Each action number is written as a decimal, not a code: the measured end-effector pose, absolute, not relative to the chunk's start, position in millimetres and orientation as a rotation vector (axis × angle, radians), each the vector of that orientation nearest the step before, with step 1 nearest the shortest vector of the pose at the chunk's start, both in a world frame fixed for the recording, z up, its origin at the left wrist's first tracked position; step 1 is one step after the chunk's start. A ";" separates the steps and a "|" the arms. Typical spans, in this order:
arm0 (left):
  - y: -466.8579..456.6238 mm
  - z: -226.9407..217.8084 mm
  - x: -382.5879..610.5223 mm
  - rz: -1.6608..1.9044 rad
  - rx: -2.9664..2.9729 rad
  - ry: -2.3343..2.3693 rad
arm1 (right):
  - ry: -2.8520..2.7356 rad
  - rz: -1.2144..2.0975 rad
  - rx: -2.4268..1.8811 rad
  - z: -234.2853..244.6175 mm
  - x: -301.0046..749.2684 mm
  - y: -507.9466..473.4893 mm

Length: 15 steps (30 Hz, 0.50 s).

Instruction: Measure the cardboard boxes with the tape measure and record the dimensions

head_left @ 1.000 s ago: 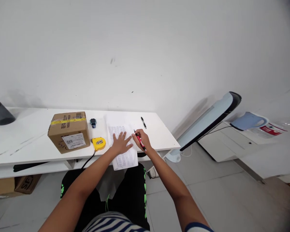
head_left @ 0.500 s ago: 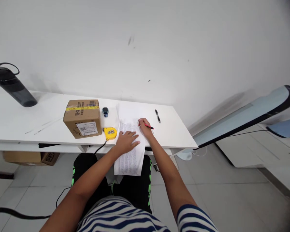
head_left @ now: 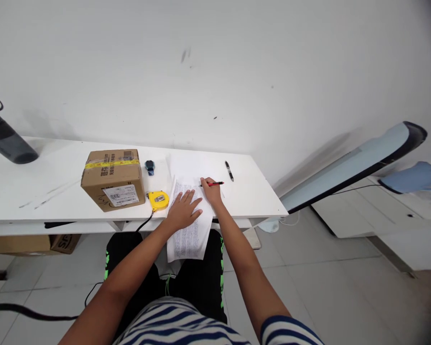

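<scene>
My left hand [head_left: 184, 209] lies flat with fingers spread on a printed paper sheet [head_left: 188, 235], whose lower end hangs over the front edge of the white desk [head_left: 50, 191]. My right hand [head_left: 211, 190] is closed round a red pen [head_left: 214, 183], its tip resting at the top of the sheet. A yellow tape measure [head_left: 158, 199] sits just left of my left hand. Beyond it stands a taped cardboard box [head_left: 112, 178] with a label on its front.
A small blue watch [head_left: 150, 166] lies behind the tape measure and a black pen [head_left: 229, 170] right of my right hand. A dark cylinder [head_left: 5, 141] leans at far left. A long pale blue appliance [head_left: 355, 163] slants beside the desk's right end. Another box [head_left: 28, 243] sits under the desk.
The paper has been drawn towards me and hangs further over the desk edge. My right hand turned the red pen to lie sideways at the sheet's top. The camera view shifted.
</scene>
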State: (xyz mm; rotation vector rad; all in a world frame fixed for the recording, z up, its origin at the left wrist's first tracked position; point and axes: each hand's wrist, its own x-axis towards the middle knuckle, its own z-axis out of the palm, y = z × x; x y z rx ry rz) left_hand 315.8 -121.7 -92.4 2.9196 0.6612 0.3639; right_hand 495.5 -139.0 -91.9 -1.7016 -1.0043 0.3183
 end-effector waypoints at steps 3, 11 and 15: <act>-121.2 -92.0 316.0 0.376 2.910 0.662 | -0.999 0.316 -1.735 -92.8 495.2 -136.5; -121.6 -92.2 315.2 0.398 2.904 0.662 | -1.023 0.342 -1.707 -89.3 493.2 -139.0; -121.8 -92.5 314.9 0.412 2.899 0.663 | -1.038 0.359 -1.717 -89.7 493.8 -138.3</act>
